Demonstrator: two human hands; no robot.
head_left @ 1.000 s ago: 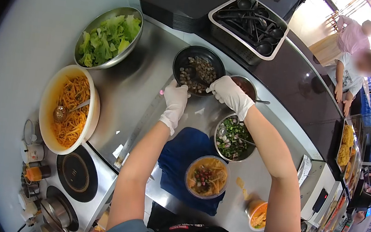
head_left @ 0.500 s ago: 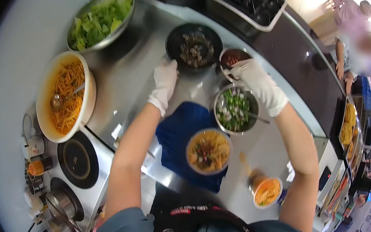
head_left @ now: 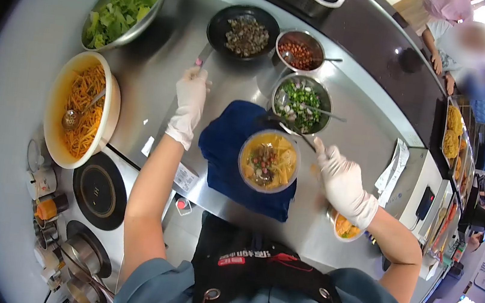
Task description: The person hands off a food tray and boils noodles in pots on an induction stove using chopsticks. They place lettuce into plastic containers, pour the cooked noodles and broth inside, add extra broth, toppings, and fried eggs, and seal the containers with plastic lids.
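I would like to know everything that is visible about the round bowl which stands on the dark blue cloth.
The round bowl looks like thin, see-through plastic with a pale rim. It has no lid on, stands upright on the dark blue cloth and holds yellowish, strip-like food that looks soupy. Reddish-brown pieces, like peanuts, and darker bits lie near its middle. A dark ladle, held by the right hand, appears close to its far rim; whether they touch, I cannot tell.

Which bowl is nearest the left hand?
The black bowl left of the peanut bowl; every other lies farther from the left hand, and none is black.
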